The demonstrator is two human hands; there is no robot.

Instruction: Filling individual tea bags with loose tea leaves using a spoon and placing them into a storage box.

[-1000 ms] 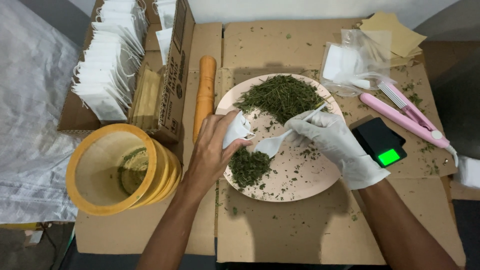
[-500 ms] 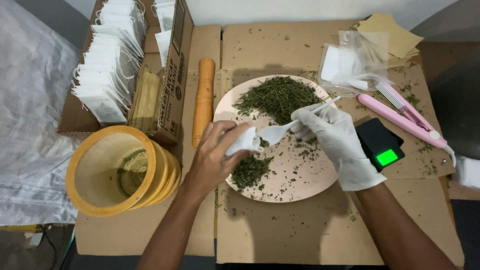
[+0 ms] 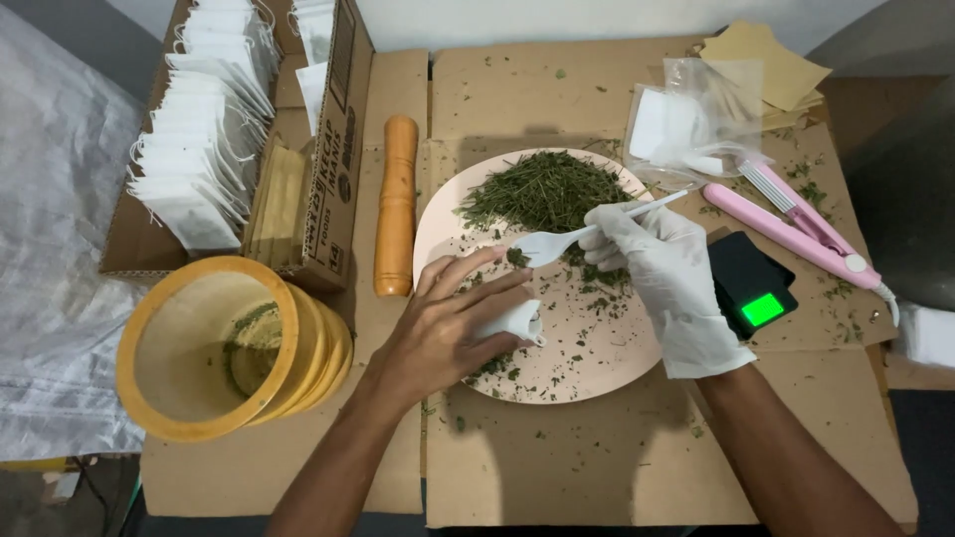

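A pale pink plate (image 3: pixel 597 358) lies on flattened cardboard, with a heap of dried green herb (image 3: pixel 542 191) on its far side and crumbs scattered over it. My bare left hand (image 3: pixel 448 323) rests on the plate's near left and holds a small white tea bag (image 3: pixel 512 320) under its fingers. My right hand (image 3: pixel 667 278), in a white glove, grips a white plastic spoon (image 3: pixel 567 239). The spoon's bowl carries a little herb just above my left fingers.
A yellow bowl stack (image 3: pixel 224 348) stands at the left beside an orange wooden roller (image 3: pixel 398 204). An open carton (image 3: pixel 328 149) holds white tea bags (image 3: pixel 204 139). A pink heat sealer (image 3: pixel 796 224), a black scale (image 3: pixel 751 288) and a clear bag (image 3: pixel 696 124) sit at the right.
My left hand has drawn the tea bag down and flattened over it. The spoon has lifted from the bag with herb on it. The small herb pile by my left hand is covered.
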